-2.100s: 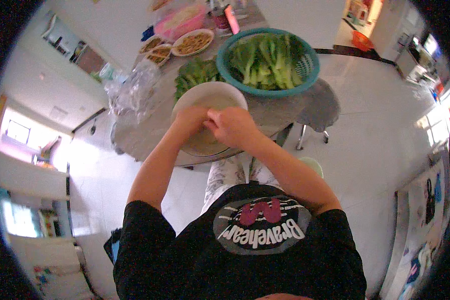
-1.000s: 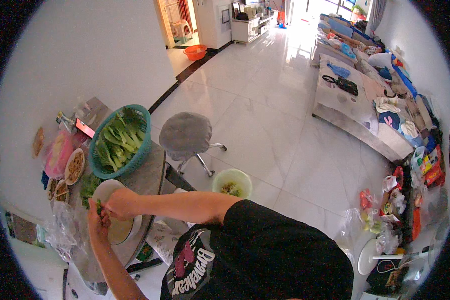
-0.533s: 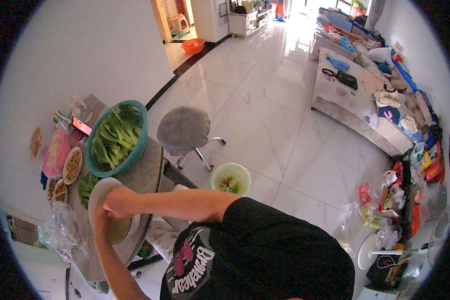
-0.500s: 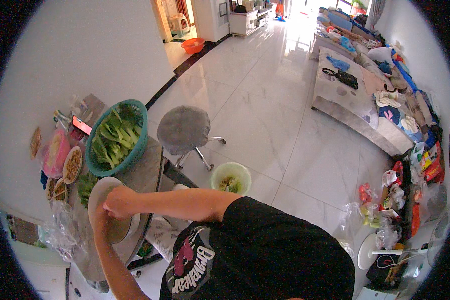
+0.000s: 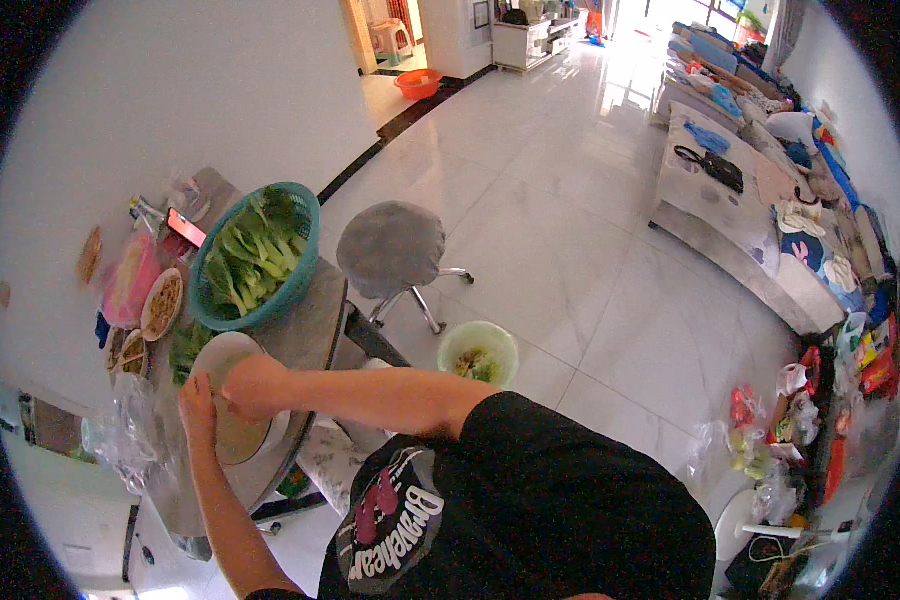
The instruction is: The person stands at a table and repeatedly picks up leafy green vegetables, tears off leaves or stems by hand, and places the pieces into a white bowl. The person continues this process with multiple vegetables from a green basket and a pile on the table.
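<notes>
A pale round bowl point(image 5: 222, 348) stands at the near part of the grey table, with something light tan in its lower part. My left hand point(image 5: 198, 402) is closed on its left rim. My right hand point(image 5: 254, 385) is curled into a fist over the bowl, and its fingertips and anything in them are hidden. My right forearm crosses the bowl's right side. Just beyond, some loose leafy greens point(image 5: 187, 350) lie beside a teal basket point(image 5: 313, 245) heaped with green leafy vegetables point(image 5: 255, 255).
Dishes of food point(image 5: 162, 303), a pink bag point(image 5: 132, 285), a phone point(image 5: 185, 228) and clear plastic bags point(image 5: 130, 425) crowd the table's left side. A grey stool point(image 5: 390, 245) and a pale green bin point(image 5: 505, 355) with scraps stand on the floor to the right. Farther right is a cluttered sofa point(image 5: 730, 215).
The whole view has shifted a little, so things sit farther right. My left hand has moved out to the bowl's left rim, and its fingers show more. My right fist stays over the bowl.
</notes>
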Available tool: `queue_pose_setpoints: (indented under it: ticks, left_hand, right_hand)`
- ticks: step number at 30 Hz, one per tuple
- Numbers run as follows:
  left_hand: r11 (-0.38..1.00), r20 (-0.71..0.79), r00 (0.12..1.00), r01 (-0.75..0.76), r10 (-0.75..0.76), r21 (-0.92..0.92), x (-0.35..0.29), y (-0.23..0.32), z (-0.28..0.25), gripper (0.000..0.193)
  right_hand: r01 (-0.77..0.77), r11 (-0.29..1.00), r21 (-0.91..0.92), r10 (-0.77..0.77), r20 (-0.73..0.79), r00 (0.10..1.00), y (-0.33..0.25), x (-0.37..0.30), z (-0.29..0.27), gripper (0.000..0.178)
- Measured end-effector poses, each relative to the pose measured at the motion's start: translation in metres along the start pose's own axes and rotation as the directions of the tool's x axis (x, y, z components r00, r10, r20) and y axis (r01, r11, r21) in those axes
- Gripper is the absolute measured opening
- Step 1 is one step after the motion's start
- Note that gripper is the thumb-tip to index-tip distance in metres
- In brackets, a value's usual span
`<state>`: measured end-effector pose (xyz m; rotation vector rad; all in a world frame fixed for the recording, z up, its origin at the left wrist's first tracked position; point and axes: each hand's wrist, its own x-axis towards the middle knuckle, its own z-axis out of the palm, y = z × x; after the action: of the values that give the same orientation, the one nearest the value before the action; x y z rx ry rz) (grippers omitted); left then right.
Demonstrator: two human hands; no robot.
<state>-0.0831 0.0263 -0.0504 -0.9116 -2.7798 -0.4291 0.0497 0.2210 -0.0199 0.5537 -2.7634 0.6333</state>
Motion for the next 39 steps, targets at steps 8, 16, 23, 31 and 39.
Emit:
queue_pose_setpoints:
  ticks: [8, 16, 23, 31, 39]
  left_hand:
    - [0.893, -0.048, 0.924, 0.351, -0.379, -0.280, 0.007, 0.012, 0.001, 0.061]
    - [0.965, 0.144, 0.974, 0.199, -0.175, -0.169, 0.006, 0.010, 0.013, 0.052]
    - [0.976, 0.273, 0.943, 0.211, -0.190, -0.051, 0.005, 0.017, 0.013, 0.045]
    - [0.979, -0.105, 0.976, 0.197, -0.191, 0.052, 0.006, 0.032, -0.005, 0.048]
    - [0.954, -0.111, 0.962, 0.263, -0.248, 0.141, 0.004, 0.090, -0.046, 0.051]
  right_hand:
    - [0.032, 0.999, 0.033, -0.033, 0.036, 0.999, 0.004, 0.009, 0.011, 0.023]
    - [0.078, 0.996, 0.049, -0.073, -0.095, 0.993, 0.011, 0.005, 0.016, 0.023]
    - [0.069, 0.996, 0.060, -0.064, -0.081, 0.995, 0.009, 0.003, 0.013, 0.025]
    - [0.097, 0.994, 0.058, -0.093, -0.070, 0.993, 0.008, 0.001, 0.014, 0.024]
    - [0.142, 0.989, 0.031, -0.136, -0.132, 0.982, 0.013, 0.002, 0.018, 0.021]
